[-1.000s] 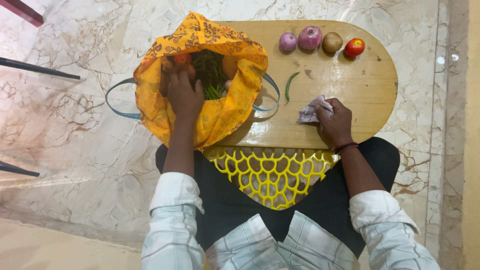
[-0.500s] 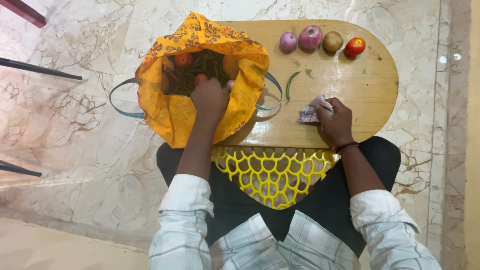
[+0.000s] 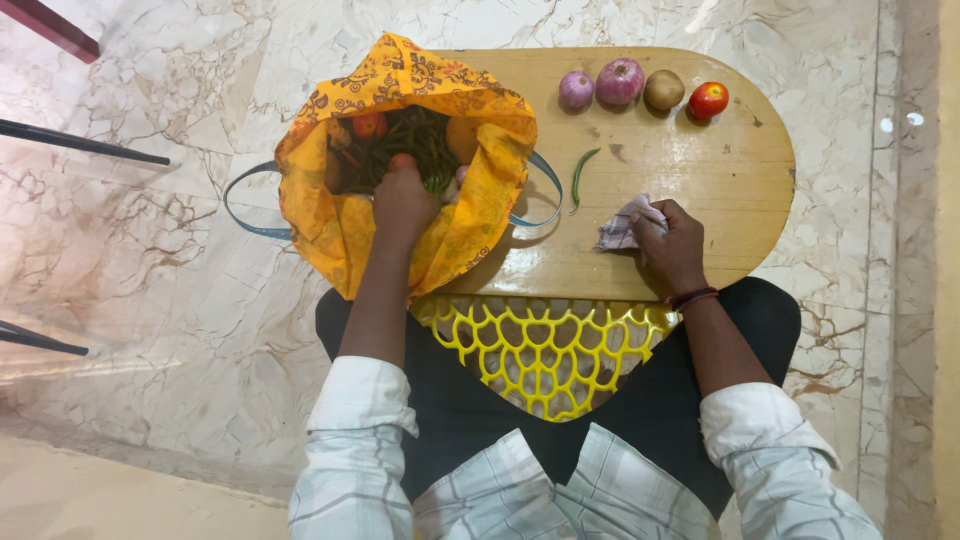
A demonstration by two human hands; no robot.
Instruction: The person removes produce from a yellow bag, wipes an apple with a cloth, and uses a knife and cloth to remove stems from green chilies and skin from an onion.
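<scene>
My left hand point(image 3: 403, 203) reaches into an open orange patterned cloth bag point(image 3: 340, 235) that holds green beans point(image 3: 420, 135) and a red tomato point(image 3: 369, 125). Its fingertips curl on a small red tomato point(image 3: 403, 160) among the beans. My right hand point(image 3: 672, 248) rests on the oval wooden board point(image 3: 700, 180), pinching a crumpled pale checked cloth point(image 3: 622, 225). A single green bean point(image 3: 582, 172) lies on the board between the bag and the cloth.
Along the board's far edge sit a small purple onion point(image 3: 576, 89), a larger purple onion point(image 3: 620, 80), a brown potato point(image 3: 664, 89) and a red tomato point(image 3: 709, 99). A yellow lattice basket point(image 3: 545, 350) lies on my lap. Marble floor surrounds; dark chair legs point(image 3: 80, 143) at left.
My left hand moved from the bag's left side toward its middle, now with a small red tomato at its fingertips. The right hand and cloth stayed put.
</scene>
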